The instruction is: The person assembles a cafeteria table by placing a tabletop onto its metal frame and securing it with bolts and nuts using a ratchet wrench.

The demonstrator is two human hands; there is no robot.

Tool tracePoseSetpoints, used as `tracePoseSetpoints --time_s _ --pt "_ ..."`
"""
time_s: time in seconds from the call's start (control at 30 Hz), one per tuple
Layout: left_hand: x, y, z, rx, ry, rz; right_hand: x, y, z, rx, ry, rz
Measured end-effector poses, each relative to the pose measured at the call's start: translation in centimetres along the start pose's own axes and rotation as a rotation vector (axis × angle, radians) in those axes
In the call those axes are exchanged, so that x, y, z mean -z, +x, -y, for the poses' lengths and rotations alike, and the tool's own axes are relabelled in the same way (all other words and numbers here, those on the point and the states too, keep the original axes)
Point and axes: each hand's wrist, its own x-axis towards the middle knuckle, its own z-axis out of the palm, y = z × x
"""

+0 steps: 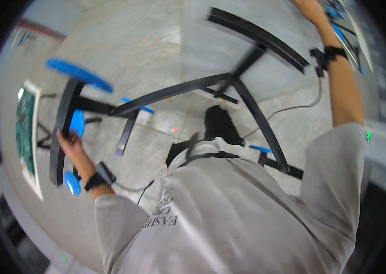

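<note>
A black metal frame (pixel 170 93) with branching bars spans the space in front of me. Blue oval seats sit at both ends of its left upright bar, an upper seat (pixel 80 74) and a lower seat (pixel 71 183). My left hand (pixel 71 145) is at that left bar (pixel 60 153), its index finger stretched across it and other fingers partly hidden. Whether it presses on the bar is unclear. Up at the top right, my right hand (pixel 310 10) is cut off by the picture's edge, beyond the frame's long curved bar (pixel 259 35).
A green panel with a white border (pixel 26 132) stands at the left. More blue seats and dark bars (pixel 339 20) appear at the far right. Cables run from the black wrist devices, one cable (pixel 293 108) crossing near the frame. Grey concrete floor (pixel 129 50) lies beneath.
</note>
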Motion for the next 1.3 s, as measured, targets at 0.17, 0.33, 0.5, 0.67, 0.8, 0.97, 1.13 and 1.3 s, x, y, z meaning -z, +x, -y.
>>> tracePoseSetpoints --time_s 0.17,0.33,0.5,0.67,0.8,0.97,1.13,1.3 --pt "-0.6 -5.5 -1.4 -0.066 0.202 0.050 -6.8 -2.2 -6.5 0.160 0.055 0.125" --pt "3.4 -13.3 -0.2 -0.033 0.580 0.108 -13.4 -5.2 -8.6 0.044 0.237 0.164" --pt "4.9 -16.4 -0.8 -0.169 0.886 0.085 -14.9 -3.3 -11.5 0.009 0.320 0.076" --pt "5.0 -16.5 -1.5 -0.668 1.056 0.015 -15.0 -3.1 -11.2 -0.184 0.296 0.190" --pt "-4.3 -19.6 -5.6 -1.180 1.643 0.114 -15.0 -2.6 -8.6 -0.315 0.276 0.258" --pt "-10.5 -15.3 -5.7 -1.321 2.309 -0.077 -16.9 -4.3 -13.2 -0.278 0.406 0.280" --pt "-10.2 -11.6 -6.8 -1.127 2.485 0.048 -16.6 -2.8 -9.4 -0.340 0.279 0.233" --pt "-10.8 -8.8 -7.3 -1.177 2.358 0.091 -13.9 -4.4 -7.2 -0.290 0.238 0.101"
